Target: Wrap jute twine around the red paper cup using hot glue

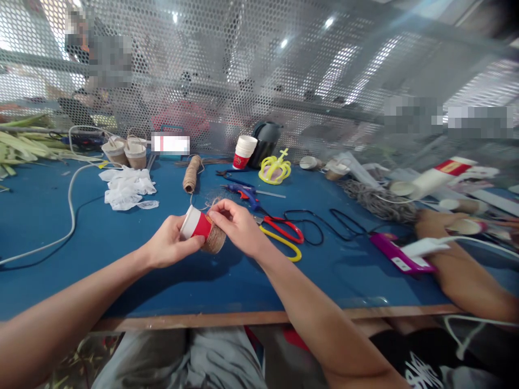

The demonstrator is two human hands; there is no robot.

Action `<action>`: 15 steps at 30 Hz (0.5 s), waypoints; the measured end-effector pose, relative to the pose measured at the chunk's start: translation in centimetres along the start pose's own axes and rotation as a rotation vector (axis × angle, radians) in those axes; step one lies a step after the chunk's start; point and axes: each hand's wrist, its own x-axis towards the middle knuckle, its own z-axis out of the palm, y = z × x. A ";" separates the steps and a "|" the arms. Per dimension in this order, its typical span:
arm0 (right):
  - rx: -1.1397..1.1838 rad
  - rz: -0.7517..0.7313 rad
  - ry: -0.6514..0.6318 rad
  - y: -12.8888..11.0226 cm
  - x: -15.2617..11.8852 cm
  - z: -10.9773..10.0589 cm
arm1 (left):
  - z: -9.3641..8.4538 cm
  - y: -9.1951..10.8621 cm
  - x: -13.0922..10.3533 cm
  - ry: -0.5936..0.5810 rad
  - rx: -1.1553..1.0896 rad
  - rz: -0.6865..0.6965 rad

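A red and white paper cup (pixel 198 226) lies tilted in my left hand (pixel 172 242), whose fingers and thumb wrap round its white and red part. Brown twine (pixel 216 241) is wound round the other end of the cup. My right hand (pixel 235 221) pinches the twine at the edge of the winding, thumb and fingers pressed together. From the cup a strand runs toward the spool of twine (pixel 191 175) standing behind. A blue glue gun (pixel 247 193) and scissors with red and yellow handles (pixel 284 232) lie just beyond and right of my right hand.
White plastic gloves (pixel 127 188) and twine-wrapped cups (pixel 135 153) stand at left. Behind are stacked paper cups (pixel 244 151), a dark kettle (pixel 265 143) and a yellow crown (pixel 274 168). A purple power strip (pixel 399 254) lies at right beside another person's arm (pixel 466 270).
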 end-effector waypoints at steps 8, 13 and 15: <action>0.020 -0.064 0.117 0.3 0.0 0.3 | -0.1 -0.2 0.2 0.006 -0.037 0.009; 0.077 -0.075 0.114 -0.5 -0.4 0.2 | -0.1 -0.2 0.3 0.089 -0.049 0.007; 0.072 -0.050 0.097 -0.8 -0.6 0.1 | -0.1 -0.2 0.4 0.108 -0.019 0.016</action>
